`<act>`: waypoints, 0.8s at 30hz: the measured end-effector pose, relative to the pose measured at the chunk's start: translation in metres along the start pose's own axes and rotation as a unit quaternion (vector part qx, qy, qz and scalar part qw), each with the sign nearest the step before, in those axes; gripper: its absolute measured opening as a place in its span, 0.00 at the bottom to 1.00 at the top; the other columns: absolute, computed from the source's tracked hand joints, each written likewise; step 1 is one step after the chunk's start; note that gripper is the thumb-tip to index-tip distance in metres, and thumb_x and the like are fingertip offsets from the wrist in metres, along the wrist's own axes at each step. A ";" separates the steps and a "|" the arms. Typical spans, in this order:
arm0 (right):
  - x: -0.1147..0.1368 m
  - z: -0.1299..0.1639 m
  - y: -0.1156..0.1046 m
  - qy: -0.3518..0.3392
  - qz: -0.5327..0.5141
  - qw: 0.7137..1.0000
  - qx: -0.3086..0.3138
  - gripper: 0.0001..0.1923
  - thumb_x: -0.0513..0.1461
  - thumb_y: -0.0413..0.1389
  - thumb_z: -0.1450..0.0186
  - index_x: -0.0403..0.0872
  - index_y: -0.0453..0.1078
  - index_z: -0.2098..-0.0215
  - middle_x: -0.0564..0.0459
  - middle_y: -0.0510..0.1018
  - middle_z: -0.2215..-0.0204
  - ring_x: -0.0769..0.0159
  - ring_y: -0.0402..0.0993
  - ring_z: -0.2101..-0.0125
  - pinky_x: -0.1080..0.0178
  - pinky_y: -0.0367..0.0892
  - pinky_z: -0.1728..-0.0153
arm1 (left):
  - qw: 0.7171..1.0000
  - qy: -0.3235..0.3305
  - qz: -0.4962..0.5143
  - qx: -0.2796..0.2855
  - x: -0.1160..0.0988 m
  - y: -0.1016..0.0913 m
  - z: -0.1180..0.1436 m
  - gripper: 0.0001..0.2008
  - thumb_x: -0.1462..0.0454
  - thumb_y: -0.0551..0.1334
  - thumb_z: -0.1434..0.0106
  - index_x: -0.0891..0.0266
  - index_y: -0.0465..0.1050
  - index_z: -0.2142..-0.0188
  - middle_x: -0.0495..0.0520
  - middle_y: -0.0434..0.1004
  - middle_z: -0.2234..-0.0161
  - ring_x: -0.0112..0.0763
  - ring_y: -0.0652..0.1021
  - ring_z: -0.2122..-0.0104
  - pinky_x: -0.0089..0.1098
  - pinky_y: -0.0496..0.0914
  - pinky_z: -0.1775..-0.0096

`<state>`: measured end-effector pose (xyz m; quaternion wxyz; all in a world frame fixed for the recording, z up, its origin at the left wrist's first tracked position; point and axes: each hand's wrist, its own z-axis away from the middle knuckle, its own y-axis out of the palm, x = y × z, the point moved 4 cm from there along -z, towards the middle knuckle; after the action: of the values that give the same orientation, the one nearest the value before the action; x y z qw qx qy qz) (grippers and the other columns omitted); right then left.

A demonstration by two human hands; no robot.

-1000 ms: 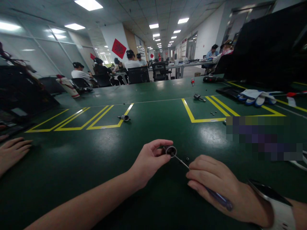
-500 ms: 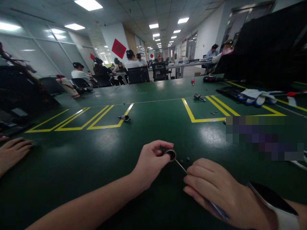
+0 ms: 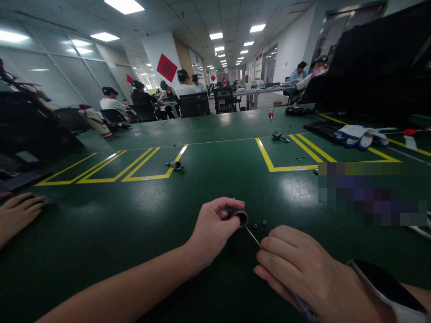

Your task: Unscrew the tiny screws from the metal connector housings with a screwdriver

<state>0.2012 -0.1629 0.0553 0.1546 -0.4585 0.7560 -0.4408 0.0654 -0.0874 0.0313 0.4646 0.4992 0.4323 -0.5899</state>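
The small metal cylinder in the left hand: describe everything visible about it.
The small metal cylinder is a short, dark grey, shiny tube with a round open end facing the camera. The left hand pinches it between thumb and fingers just above the green table. The thin shaft of the screwdriver, held by the right hand, reaches into its opening. Two tiny dark screws lie beside it.

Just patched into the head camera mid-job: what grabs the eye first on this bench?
Near the front edge of the dark green table, the left hand pinches a small round metal cylinder, while the right hand holds a thin screwdriver with its tip at the cylinder's opening. Two tiny dark screws lie just right of it. Farther back, yellow taped lines mark bays, and white-and-blue work gloves lie at the far right.
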 end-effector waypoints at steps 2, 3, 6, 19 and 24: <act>0.000 0.000 0.000 0.004 0.000 1.000 0.003 0.12 0.33 0.46 0.34 0.42 0.70 0.70 0.51 0.71 0.77 0.66 0.65 0.75 0.62 0.61 0.74 | 1.000 0.004 -0.001 0.003 -0.001 0.000 0.000 0.09 0.72 0.63 0.53 0.65 0.74 0.69 0.54 0.79 0.61 0.31 0.79 0.65 0.31 0.72 0.61; -0.001 -0.001 0.001 0.006 0.001 1.000 0.002 0.12 0.33 0.46 0.34 0.42 0.70 0.70 0.51 0.71 0.77 0.66 0.66 0.75 0.62 0.61 0.74 | 1.000 0.004 -0.003 0.003 -0.002 0.000 0.000 0.09 0.72 0.63 0.53 0.65 0.74 0.69 0.54 0.79 0.61 0.31 0.79 0.65 0.31 0.72 0.61; -0.001 -0.002 0.000 0.011 0.008 1.000 -0.007 0.12 0.33 0.46 0.34 0.42 0.70 0.68 0.51 0.71 0.78 0.65 0.66 0.75 0.61 0.62 0.73 | 1.000 -0.004 -0.008 0.000 -0.001 0.001 0.002 0.09 0.73 0.63 0.53 0.65 0.74 0.69 0.55 0.79 0.62 0.31 0.78 0.66 0.31 0.72 0.62; -0.006 0.003 -0.008 0.002 -0.066 0.996 -0.057 0.08 0.30 0.48 0.38 0.42 0.67 0.72 0.52 0.69 0.80 0.67 0.63 0.77 0.63 0.57 0.76 | 1.000 0.013 -0.016 0.001 0.004 -0.004 -0.005 0.09 0.72 0.63 0.51 0.66 0.74 0.68 0.56 0.78 0.61 0.32 0.78 0.64 0.33 0.72 0.59; -0.026 0.003 -0.013 0.145 -0.149 0.975 -0.078 0.13 0.33 0.46 0.35 0.45 0.64 0.77 0.54 0.67 0.81 0.70 0.62 0.79 0.64 0.58 0.77 | 1.000 0.003 -0.006 0.007 0.003 -0.010 -0.007 0.11 0.71 0.64 0.50 0.65 0.74 0.65 0.56 0.78 0.59 0.33 0.78 0.62 0.35 0.71 0.56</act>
<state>0.2244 -0.1450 0.0595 -0.0601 -0.5076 0.7259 -0.4602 0.0561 -0.0793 0.0275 0.4562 0.5013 0.4326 -0.5945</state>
